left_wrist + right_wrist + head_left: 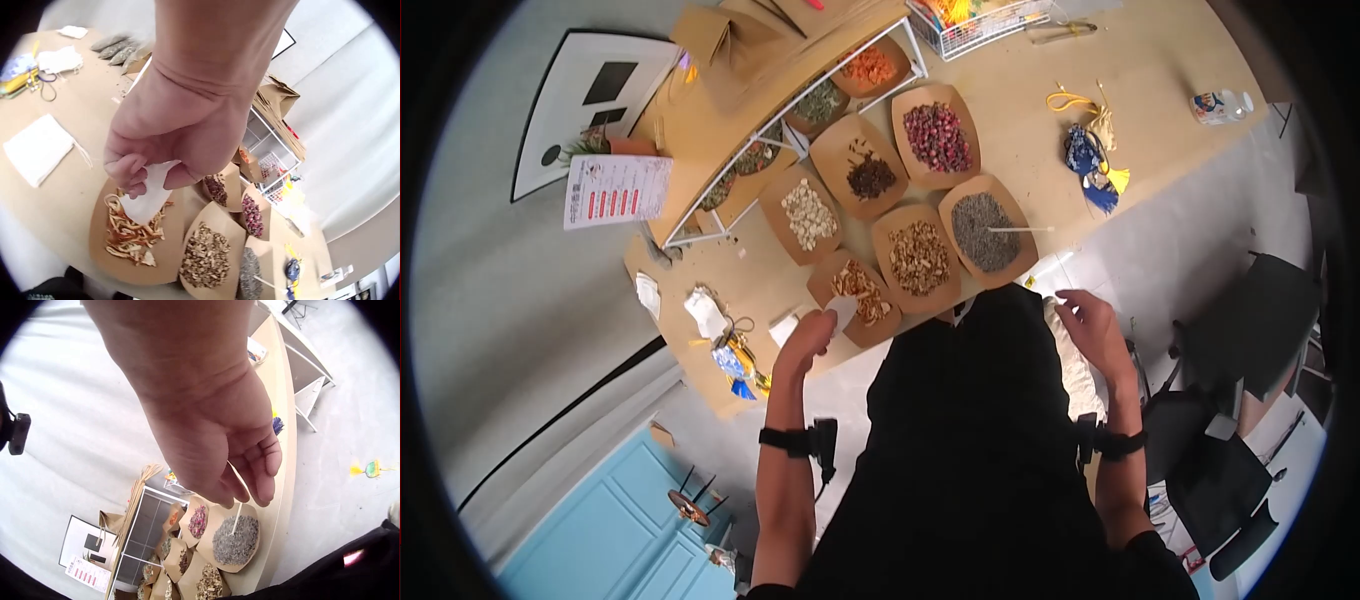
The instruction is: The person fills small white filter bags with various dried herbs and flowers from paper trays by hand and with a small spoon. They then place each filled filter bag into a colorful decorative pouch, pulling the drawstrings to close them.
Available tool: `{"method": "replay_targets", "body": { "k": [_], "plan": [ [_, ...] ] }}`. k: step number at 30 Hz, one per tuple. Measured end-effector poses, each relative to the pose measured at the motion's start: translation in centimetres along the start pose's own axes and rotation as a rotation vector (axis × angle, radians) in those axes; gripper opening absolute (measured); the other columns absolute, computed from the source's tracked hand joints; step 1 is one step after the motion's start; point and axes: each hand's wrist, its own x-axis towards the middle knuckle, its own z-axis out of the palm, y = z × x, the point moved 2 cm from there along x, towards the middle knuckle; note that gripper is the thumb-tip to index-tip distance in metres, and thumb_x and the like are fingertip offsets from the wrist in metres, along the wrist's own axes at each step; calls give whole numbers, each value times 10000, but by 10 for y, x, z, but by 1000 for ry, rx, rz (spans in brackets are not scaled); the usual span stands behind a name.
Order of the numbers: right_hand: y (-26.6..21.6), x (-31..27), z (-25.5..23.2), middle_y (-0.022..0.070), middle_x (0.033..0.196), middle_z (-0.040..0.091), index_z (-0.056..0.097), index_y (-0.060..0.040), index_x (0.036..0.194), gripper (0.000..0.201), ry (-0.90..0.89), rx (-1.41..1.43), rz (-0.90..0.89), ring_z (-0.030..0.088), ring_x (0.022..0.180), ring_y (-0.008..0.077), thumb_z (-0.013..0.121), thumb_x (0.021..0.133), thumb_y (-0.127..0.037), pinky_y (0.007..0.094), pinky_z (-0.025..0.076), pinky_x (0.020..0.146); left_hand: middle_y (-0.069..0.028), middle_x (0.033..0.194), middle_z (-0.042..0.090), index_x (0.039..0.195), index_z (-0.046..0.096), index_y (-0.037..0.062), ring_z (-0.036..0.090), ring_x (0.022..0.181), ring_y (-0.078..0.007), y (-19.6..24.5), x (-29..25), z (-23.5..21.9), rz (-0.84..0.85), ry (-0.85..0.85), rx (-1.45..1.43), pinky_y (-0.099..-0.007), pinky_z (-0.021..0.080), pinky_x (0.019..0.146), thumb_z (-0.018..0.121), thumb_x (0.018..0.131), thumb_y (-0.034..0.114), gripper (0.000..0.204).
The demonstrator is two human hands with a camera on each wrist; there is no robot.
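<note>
My left hand (808, 338) pinches a small white scoop (149, 199) between thumb and fingers. The scoop's end overlaps the dried peel strips (128, 240) in their brown paper tray (881, 331). A white drawstring pouch (40, 150) lies flat on the table beside that tray. Off the table's front edge, my right hand (1092, 328) hovers with loosely bent fingers, holding nothing. Closest to it is a tray of grey-purple dried buds (985, 232), with a thin white handle (1025, 229) sticking out. Chopped brown pieces (918, 258) fill the tray between those two.
Behind stand trays of whitish slices (808, 215), dark dried bits (870, 177) and red-pink buds (936, 138). A white wire rack (745, 160) holds more trays. Tasselled sachets lie at left (740, 360) and right (1090, 160). A bottle (1220, 107) lies at the far right.
</note>
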Motion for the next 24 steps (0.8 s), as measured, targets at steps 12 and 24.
{"method": "replay_targets", "body": {
  "k": [12,24],
  "plan": [
    [-31,7,23,146,839,685,665,13,1078,248,-76,-38,-19,640,671,237,650,872,-123,334,508,655,-34,795,465,960,510,20,414,644,-115,-18,-27,-17,-90,-148,-521,-262,357,535,465,870,241,242],
    [-42,7,59,154,868,693,676,-14,1083,256,-134,-48,-48,653,692,252,663,865,-148,345,520,674,13,749,424,1037,511,17,380,609,-76,-45,9,-2,99,-63,-431,-231,309,505,504,856,220,272]
  ]
}}
